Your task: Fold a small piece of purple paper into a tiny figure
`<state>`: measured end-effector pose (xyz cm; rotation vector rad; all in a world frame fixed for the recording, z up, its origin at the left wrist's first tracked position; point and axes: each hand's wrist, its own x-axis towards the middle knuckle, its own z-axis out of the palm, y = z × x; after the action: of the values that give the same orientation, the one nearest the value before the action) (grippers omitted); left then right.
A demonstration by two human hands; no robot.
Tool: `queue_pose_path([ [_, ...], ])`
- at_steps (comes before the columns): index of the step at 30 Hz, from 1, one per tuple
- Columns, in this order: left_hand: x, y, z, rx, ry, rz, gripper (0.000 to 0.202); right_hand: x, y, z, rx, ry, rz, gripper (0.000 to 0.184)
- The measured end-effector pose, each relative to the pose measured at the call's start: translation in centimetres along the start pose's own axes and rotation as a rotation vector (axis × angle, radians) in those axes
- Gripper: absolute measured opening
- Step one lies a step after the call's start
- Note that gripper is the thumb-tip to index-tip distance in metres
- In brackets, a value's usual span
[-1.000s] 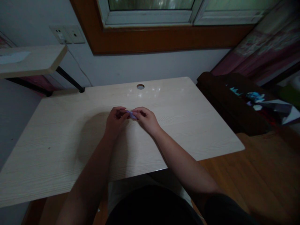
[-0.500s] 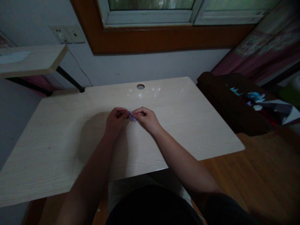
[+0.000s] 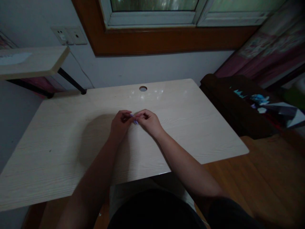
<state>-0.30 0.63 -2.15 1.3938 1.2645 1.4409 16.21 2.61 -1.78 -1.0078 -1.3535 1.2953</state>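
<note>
A small piece of folded purple paper [image 3: 135,122] is pinched between my two hands, just above the pale wooden desk [image 3: 190,127]. My left hand [image 3: 120,123] grips it from the left with thumb and fingertips. From the right, my right hand [image 3: 149,120] pinches the same paper, and the fingertips of both hands nearly meet. Most of the paper is hidden behind the fingers; only a narrow folded strip shows.
Near the desk's back edge is a round cable hole [image 3: 143,89]. A raised shelf [image 3: 43,60] on black legs stands at the left. At the right, a dark brown cabinet [image 3: 221,95] carries blue paper pieces [image 3: 259,99]. A window [image 3: 152,19] lies beyond the desk.
My left hand has shifted slightly right, closer to my right hand. The fingers now cover more of the purple paper.
</note>
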Motion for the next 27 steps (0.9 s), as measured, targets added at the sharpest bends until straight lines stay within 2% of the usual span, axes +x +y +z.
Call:
queue_pose_path([
  [13, 0.06, 0.07, -0.03, -0.018, 0.021, -0.003, 0.030, -0.32, 0.51, 0.10, -0.177, 0.019, -0.115, 0.027],
  [18, 0.14, 0.26, -0.16, -0.164, 0.032, -0.052, 0.026, -0.26, 0.32, 0.11, -0.122, 0.026, -0.103, 0.022],
  [22, 0.16, 0.67, -0.15, -0.179, 0.043, -0.078, 0.025, 0.05, 0.22, 0.03, -0.041, 0.062, -0.036, 0.021],
  [27, 0.22, 0.43, -0.25, -0.114, -0.055, -0.136, 0.025, 0.36, 0.41, -0.12, 0.045, 0.041, -0.010, 0.021],
])
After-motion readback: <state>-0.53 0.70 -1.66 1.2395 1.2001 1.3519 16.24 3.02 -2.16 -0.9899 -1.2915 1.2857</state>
